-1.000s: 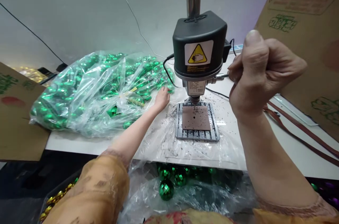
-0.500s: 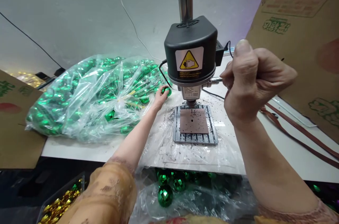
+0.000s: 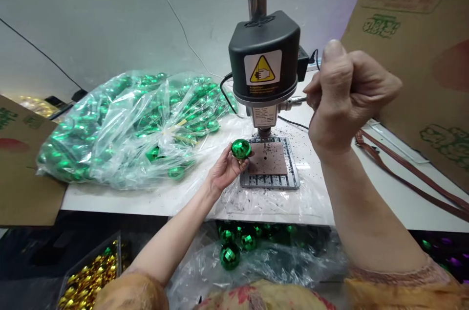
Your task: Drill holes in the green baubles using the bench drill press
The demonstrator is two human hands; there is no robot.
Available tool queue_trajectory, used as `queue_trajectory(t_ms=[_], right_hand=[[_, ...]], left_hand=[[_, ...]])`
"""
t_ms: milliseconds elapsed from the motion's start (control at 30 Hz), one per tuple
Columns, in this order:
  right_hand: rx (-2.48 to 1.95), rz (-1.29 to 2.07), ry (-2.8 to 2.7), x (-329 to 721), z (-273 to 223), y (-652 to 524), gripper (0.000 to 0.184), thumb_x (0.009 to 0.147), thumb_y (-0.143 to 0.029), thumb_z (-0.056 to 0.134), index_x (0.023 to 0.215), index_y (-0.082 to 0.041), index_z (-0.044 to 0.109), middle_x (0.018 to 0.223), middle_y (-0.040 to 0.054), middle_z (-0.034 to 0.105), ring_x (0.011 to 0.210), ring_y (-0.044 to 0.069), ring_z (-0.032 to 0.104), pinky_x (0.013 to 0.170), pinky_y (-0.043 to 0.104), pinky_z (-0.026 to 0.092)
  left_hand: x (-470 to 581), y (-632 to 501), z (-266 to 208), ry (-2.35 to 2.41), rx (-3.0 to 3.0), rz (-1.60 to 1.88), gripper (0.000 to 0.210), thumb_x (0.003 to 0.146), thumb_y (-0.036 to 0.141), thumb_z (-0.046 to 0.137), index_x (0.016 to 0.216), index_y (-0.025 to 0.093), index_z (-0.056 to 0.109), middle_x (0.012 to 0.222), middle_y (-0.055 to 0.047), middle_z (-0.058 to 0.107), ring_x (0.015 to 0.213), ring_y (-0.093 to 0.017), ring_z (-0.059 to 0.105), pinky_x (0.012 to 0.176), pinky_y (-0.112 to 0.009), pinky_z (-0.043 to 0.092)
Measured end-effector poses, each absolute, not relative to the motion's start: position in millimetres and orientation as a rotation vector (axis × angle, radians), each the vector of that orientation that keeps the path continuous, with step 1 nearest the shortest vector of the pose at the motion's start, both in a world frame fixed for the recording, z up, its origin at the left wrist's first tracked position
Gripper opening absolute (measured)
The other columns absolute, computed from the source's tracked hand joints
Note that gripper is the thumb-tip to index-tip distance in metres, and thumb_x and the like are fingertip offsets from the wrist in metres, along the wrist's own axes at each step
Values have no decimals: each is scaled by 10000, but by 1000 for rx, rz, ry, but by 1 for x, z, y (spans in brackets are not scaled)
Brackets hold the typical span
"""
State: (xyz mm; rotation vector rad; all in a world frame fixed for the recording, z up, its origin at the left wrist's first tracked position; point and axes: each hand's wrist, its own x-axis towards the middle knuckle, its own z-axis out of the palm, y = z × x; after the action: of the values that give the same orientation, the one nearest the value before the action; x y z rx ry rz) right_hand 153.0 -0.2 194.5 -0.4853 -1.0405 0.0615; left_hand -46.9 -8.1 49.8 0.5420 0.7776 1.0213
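At the far left I see a printed cardboard panel (image 3: 25,168), with gold baubles (image 3: 86,280) in a clear-sided bin at lower left. A clear plastic bag (image 3: 120,139) packed with shiny green balls fills the left middle of the frame. Half a second ago I had the left hand (image 3: 229,170) out at the bag's right end; now it sits nearer the centre, palm turned up, fingers and thumb cupped closed around one faceted green ball (image 3: 241,147). That ball has travelled with it and is now at the left edge of the brown square board (image 3: 274,166); I cannot tell whether they touch. More faceted green balls (image 3: 229,255) show below the table edge at lower centre.

In the centre I have the bench drill press (image 3: 266,55), with dark shavings scattered over the board and its slotted metal base (image 3: 271,183). Right of it, the feed lever (image 3: 297,100) runs into the right hand (image 3: 339,104), its fingers curled tight there, much as in the earlier view. Farther right lie brown straps (image 3: 414,173), below another cardboard panel (image 3: 406,65) at the right edge
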Motion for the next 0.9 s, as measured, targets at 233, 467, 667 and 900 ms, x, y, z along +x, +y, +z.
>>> queue_trajectory(t_ms=[233, 467, 667, 900], right_hand=[[-530, 50, -1059, 154, 195, -2, 427, 931, -220, 588, 516, -179, 499, 438, -71, 387, 410, 21, 337, 496, 258, 304], [-542, 37, -1064, 154, 195, -3, 440, 949, -249, 563, 523, -179, 476, 442, -73, 367, 404, 17, 320, 492, 248, 301], [-552, 26, -1064, 154, 195, -3, 454, 936, -308, 593, 519, -183, 467, 441, -72, 378, 403, 18, 325, 479, 251, 300], [-533, 43, -1066, 154, 195, -5, 445, 934, -294, 589, 523, -174, 467, 441, -81, 370, 396, -1, 323, 465, 226, 280]], left_hand=[[-42, -17, 41, 926, 947, 1176, 576, 657, 321, 884, 1129, 197, 577, 1029, -44, 684, 838, -158, 667, 725, -260, 533], [-47, -12, 37, 1198, 1641, 1173, 505, 714, 358, 850, 1125, 219, 590, 1011, -30, 654, 887, -158, 607, 782, -279, 501], [-26, -9, 37, 928, 1007, 1149, 574, 792, 567, 757, 1181, 237, 496, 954, -32, 670, 663, -142, 649, 564, -256, 512], [-22, -8, 40, 932, 937, 1110, 658, 724, 392, 859, 1279, 248, 536, 970, -20, 685, 581, -84, 603, 492, -202, 447]])
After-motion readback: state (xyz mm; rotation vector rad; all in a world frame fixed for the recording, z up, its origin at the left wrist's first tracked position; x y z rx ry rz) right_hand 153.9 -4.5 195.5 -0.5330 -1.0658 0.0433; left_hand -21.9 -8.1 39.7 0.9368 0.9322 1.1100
